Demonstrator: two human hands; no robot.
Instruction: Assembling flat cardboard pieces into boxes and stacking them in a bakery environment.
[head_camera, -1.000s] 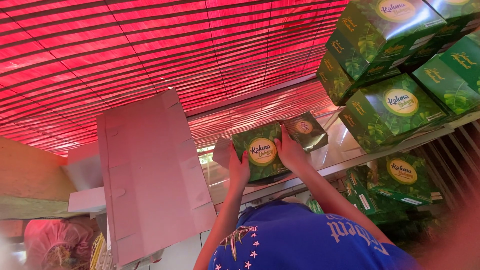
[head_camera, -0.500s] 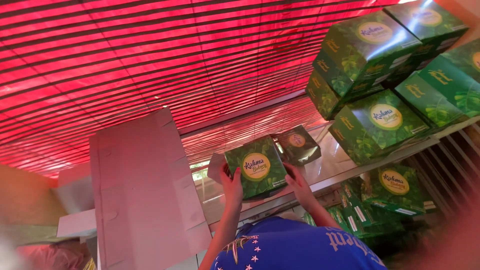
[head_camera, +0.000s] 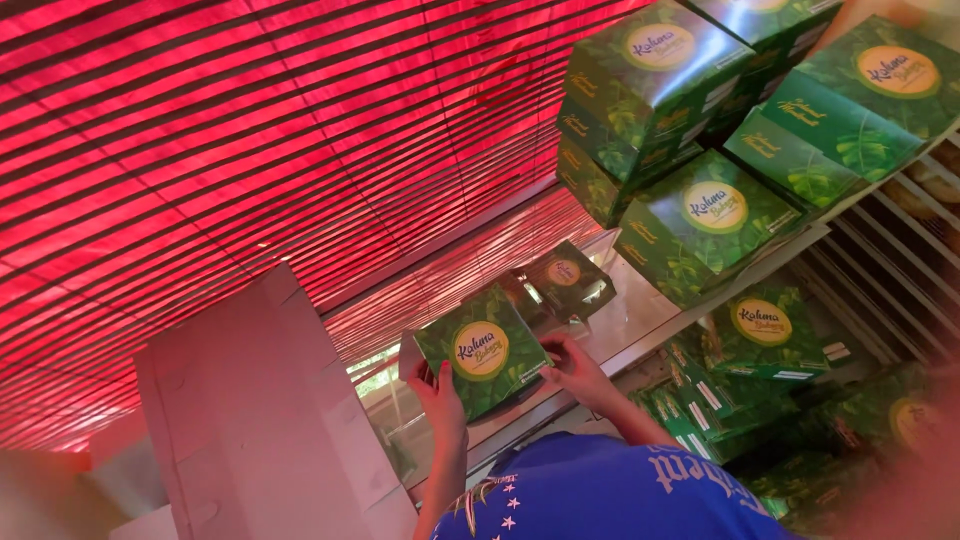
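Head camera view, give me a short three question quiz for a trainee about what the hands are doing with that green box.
1. True or false: both hands grip the green leaf-printed cardboard box with the round yellow label.
2. Which side of that box does the left hand hold? A) the lower left edge B) the top C) none, it hangs free
3. Fill in: the stacked green leaf-printed boxes rest on a ____ at the upper right.

Key:
1. True; the right hand holds the box's right edge.
2. A
3. shelf
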